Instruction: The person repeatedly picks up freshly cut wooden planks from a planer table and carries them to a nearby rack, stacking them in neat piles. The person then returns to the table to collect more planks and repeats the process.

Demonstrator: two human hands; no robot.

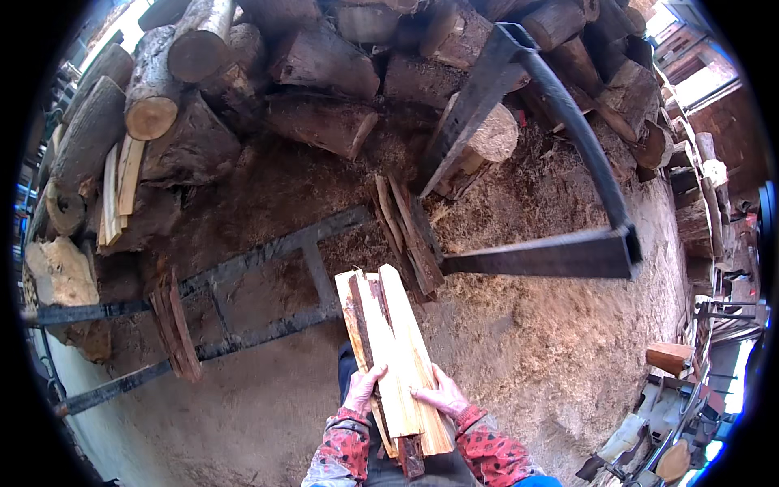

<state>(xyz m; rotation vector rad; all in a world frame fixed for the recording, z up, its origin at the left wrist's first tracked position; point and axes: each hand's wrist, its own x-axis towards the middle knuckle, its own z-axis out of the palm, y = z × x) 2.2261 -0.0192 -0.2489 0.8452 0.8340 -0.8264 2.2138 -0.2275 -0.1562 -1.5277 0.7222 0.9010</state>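
Note:
A bundle of split firewood (pixel 392 357), pale on the cut faces with strips of dark bark, is held lengthwise in front of my body. My left hand (pixel 363 390) grips its left side, the thumb lying on the wood. From the opposite side my right hand (pixel 442 395) clasps it, thumb on top and the other fingers hidden. Just beyond the bundle's far end, several dark split sticks (pixel 406 235) lean across a black metal frame (pixel 312 268). More brown sticks (pixel 174 329) rest over that frame at the left.
Stacked logs (pixel 320 61) line the far side. A tall black metal bracket (pixel 560 89) rises at the right, its lower bar (pixel 544 253) reaching toward the sticks. Sawdust covers the floor (pixel 535 349). Metal scraps and wood pieces (pixel 669 357) lie along the right edge.

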